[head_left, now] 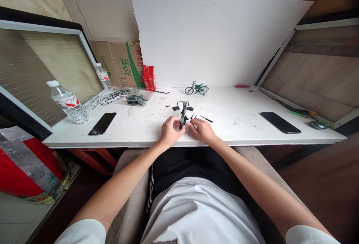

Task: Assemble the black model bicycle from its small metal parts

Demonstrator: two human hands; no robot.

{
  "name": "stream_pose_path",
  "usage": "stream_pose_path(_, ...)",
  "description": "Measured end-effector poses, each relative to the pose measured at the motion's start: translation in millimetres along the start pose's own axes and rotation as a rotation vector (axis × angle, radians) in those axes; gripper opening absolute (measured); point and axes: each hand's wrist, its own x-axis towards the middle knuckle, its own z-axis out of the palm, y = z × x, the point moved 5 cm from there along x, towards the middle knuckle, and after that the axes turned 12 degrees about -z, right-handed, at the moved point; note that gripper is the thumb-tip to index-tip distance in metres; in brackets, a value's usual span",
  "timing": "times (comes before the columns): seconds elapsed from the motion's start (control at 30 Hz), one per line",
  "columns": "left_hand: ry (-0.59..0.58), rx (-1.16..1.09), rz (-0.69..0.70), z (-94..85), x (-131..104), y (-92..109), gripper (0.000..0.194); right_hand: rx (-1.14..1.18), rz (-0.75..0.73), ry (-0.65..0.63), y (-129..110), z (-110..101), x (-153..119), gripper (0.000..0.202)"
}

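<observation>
A small black model bicycle (183,114) stands upright near the table's front edge, its handlebar pointing away from me. My left hand (171,131) is closed around its rear from the left, thumb and fingers against the wheel area. From the right, my right hand (202,130) pinches at the rear of the same bicycle; any small part between those fingertips is hidden. Black pieces (175,108) lie on either side of the handlebar. Beside my right hand are a thin black stick-like tool (206,119) and tiny dark bits. Farther back stands a green model bicycle (196,88).
On the left are a phone (102,123), a large water bottle (68,102), a smaller bottle (103,76), black part frames (112,96) and a plastic bag of parts (137,98). Another phone (280,122) and a mouse (318,124) lie right. A white board (218,38) leans behind.
</observation>
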Motion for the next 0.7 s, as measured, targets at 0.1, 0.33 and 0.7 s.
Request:
stream_pose_path(0.1,0.041,-0.03,-0.031,-1.5,1.4,-3.7,0.022,0.023,0.015,0.02,-1.0,-0.6,0.0,0.025)
stream_pose_path(0.33,0.057,-0.085,-0.071,-2.4,2.6,-5.6,0.025,0.039,-0.071,0.102,-1.8,-3.2,1.6,0.024)
stream_pose_path(0.7,-0.007,-0.082,-0.076,-1.4,2.0,-1.6,0.024,-0.008,0.046,-0.034,1.5,0.6,0.9,0.049)
